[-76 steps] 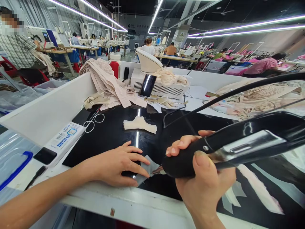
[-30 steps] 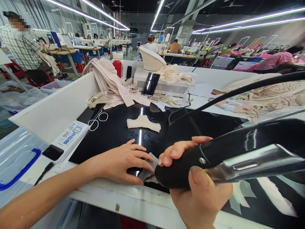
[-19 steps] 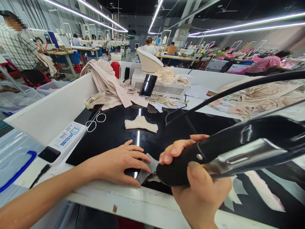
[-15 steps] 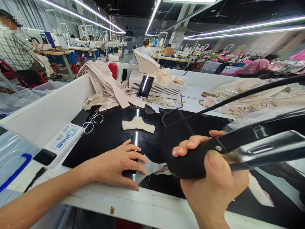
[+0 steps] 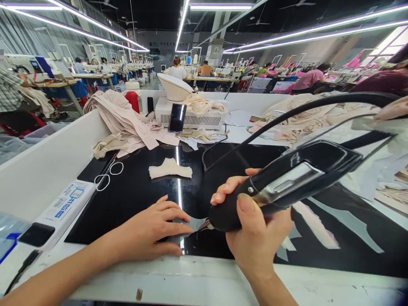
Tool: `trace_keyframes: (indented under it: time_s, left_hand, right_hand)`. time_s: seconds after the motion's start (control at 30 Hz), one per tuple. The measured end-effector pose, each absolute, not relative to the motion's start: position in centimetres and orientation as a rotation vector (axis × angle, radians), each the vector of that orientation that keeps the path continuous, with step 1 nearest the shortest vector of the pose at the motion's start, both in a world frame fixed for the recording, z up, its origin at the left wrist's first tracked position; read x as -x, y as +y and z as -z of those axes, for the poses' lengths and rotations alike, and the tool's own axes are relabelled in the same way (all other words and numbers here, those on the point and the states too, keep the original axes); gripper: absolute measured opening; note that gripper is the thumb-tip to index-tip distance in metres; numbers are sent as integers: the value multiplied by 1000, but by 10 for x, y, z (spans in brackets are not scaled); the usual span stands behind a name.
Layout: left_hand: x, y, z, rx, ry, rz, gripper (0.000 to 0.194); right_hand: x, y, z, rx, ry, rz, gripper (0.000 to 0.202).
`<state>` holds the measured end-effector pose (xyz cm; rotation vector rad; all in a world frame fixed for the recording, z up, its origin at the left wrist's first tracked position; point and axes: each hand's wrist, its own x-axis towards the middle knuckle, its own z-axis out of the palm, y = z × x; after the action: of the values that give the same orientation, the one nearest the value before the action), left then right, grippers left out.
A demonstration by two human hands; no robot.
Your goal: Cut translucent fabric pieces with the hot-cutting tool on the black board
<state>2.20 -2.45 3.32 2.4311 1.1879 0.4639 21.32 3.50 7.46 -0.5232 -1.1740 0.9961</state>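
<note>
Your right hand (image 5: 258, 229), grip wrapped round the electric scissors (image 5: 280, 185), tip at sheer grey fabric (image 5: 196, 222). Your left hand (image 5: 149, 229), fingers spread, rests partly over that fabric, on the black surface (image 5: 127, 204). Beyond: cream fabric piece (image 5: 170, 169), then tilted smartphone (image 5: 177, 117).

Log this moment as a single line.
left hand: fingertips on translucent sheet | right hand: holding black handheld tool, tip at the sheet | beyond: cream piece on black surface
</note>
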Motion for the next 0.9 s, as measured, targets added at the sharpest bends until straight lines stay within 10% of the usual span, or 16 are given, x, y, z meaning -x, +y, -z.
trace_keyframes:
  time_s: [0.9]
  left_hand:
    - [-22, -25, -33, -2392, 1187, -491, 44]
  right_hand:
    - [-227, 47, -79, 595, -1116, -869, 32]
